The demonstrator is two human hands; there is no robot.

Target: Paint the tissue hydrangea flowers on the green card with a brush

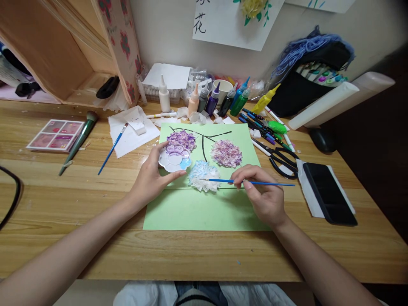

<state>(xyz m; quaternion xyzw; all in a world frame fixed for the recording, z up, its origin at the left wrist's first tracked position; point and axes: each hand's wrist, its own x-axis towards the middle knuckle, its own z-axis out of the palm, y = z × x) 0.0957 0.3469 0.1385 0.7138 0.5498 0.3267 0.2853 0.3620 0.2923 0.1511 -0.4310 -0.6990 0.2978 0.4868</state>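
Observation:
My left hand (153, 172) grips a white flower-shaped paint palette (174, 159) by its edge, with purple and light blue paint in its wells. Between the thumb and fingers of my right hand (259, 191) is a thin blue paintbrush (270, 183). Its tip lies over a crumpled tissue flower (204, 175), pale blue on its upper part and white below. Two purple tissue flowers, one upper left (182, 139) and one at right (226, 153), sit on the green paper (204, 210) beside painted black stems (203, 146). The palette partly covers the upper left flower.
Paint bottles (212, 100) line the back near a paper cup (223, 87). At right lie scissors (282, 159), pens (259, 127) and a black phone (330, 193). Leftward are a spare paintbrush (113, 148) on paper, a large makeup brush (78, 142) and a square palette (56, 135).

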